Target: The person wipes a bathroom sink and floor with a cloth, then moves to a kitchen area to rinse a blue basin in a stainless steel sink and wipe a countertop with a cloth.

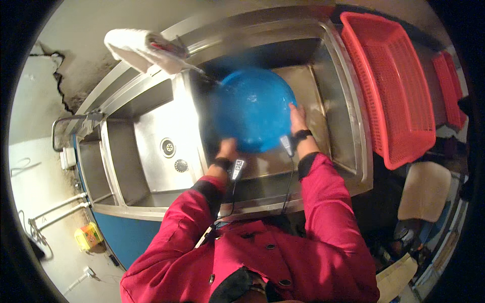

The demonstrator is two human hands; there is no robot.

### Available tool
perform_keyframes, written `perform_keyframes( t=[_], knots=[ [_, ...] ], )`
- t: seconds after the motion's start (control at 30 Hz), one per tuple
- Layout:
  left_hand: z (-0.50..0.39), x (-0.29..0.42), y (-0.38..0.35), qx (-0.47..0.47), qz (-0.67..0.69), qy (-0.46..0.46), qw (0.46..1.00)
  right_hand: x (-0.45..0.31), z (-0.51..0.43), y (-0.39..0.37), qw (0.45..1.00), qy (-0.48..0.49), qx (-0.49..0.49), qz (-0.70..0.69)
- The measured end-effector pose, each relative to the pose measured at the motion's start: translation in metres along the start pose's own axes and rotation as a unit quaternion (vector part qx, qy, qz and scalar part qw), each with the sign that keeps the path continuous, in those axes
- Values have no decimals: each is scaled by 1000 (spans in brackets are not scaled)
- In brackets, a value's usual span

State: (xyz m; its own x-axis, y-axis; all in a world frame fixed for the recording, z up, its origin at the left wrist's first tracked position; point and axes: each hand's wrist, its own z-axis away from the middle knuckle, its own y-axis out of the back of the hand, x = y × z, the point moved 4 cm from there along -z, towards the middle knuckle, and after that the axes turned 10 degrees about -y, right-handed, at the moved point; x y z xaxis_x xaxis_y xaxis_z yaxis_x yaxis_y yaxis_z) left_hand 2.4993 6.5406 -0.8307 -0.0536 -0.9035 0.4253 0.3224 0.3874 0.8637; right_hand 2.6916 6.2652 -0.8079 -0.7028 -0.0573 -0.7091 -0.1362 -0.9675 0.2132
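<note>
A round blue plastic basin (254, 110) is in the right compartment of a stainless steel sink (265, 166). A thin stream of water (208, 75) runs into its upper left side, and the inside of the basin looks wet and glossy. My right hand (298, 118) grips the basin's right rim, thumb on top. At the lower left rim, my left hand (227, 147) also holds on; its fingers are blurred and partly hidden. Both wrists wear black bands with small tagged devices on cables.
A red plastic basket (398, 91) stands right of the sink. White cloth-like material (132, 49) hangs above the back edge, near the water's source. The left sink compartment (163, 113) has a drain (168, 147). A beige chair (424, 191) is at lower right.
</note>
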Motion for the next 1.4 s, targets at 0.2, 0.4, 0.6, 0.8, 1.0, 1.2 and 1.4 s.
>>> perform_keyframes(
  t=[0.2, 0.4, 0.6, 0.8, 1.0, 1.2, 1.4],
  knots=[
    [-23, 27, 244, 393, 264, 165, 865, -71, 58, 43, 968, -97, 6, -229],
    [-117, -92, 385, 288, -103, -129, 943, -101, 140, 80, 958, 9, -27, -285],
    [-186, -180, 368, 112, 149, -146, 971, -77, 173, 86, 960, -38, -32, -276],
    [-115, -84, 368, 60, 41, -140, 987, -66, 180, 81, 955, -20, -28, -294],
    [-64, -53, 377, -17, 125, -6, 992, -86, 198, 97, 946, -15, -29, -324],
    [-17, -55, 380, -8, 100, -117, 988, -106, 237, 128, 945, -11, 36, -324],
    [3, -58, 393, -20, 82, -128, 988, -109, 255, 125, 949, -10, 18, -314]
  ],
)
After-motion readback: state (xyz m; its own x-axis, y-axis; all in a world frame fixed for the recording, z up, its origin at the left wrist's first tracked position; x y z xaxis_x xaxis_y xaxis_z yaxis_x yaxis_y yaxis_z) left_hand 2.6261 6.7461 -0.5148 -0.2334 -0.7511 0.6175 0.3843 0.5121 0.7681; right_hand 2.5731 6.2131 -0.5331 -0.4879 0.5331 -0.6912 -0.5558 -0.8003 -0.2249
